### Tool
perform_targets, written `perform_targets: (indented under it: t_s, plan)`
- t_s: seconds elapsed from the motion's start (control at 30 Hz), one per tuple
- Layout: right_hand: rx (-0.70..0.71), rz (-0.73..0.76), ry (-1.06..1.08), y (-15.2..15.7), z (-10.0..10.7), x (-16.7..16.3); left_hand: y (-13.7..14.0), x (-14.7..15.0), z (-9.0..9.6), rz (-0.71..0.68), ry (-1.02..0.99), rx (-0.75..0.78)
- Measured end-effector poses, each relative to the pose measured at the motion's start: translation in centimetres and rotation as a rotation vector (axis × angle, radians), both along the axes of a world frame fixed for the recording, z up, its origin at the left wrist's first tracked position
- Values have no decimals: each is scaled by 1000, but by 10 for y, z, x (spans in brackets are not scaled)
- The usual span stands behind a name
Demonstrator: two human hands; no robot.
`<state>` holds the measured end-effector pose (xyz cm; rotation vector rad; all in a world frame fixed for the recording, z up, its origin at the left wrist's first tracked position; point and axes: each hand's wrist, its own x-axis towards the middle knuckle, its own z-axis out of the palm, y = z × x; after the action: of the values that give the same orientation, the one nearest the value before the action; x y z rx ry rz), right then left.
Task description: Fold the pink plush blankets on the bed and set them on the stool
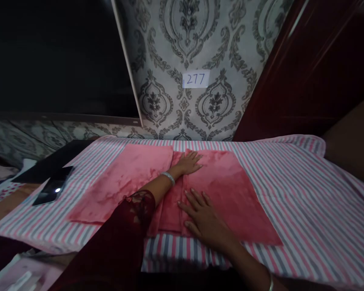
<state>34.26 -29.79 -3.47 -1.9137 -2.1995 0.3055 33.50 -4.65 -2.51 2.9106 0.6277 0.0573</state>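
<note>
Clearly, the left hand (190, 162) and right hand (206, 221) rest, fingers spread, on plush, folded pink cloth (171, 208); paper label (195, 79) on damask wallpaper (215, 103) reads "277".

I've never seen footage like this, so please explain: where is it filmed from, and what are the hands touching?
There is no machine here: a person's own bare hands are seen from a camera worn on the head, facing forward and down. A pink, grey and white striped cloth is spread out below. On it lie pinkish-red plush fabric, folded in flat panels, and, at the picture's left, a flat, black, glossy rectangular device. The left hand, with a silvery bracelet at its wrist, and the right hand both lie on the fabric, fingers spread; neither appears to grip anything.
</note>
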Motion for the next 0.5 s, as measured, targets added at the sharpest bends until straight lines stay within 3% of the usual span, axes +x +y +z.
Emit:
perform_targets:
  t_s: [0.17, 0.3, 0.5]
  plan:
    - [38, 11, -12, 2, -1, 1, -4, 0, 17, 41, 55, -106]
    - [31, -1, -39, 3, -1, 1, -4, -11, 34, 107, -7, -106]
    - [49, 4, -36, 3, -2, 3, 8, -91, 53, 298, -39, -33]
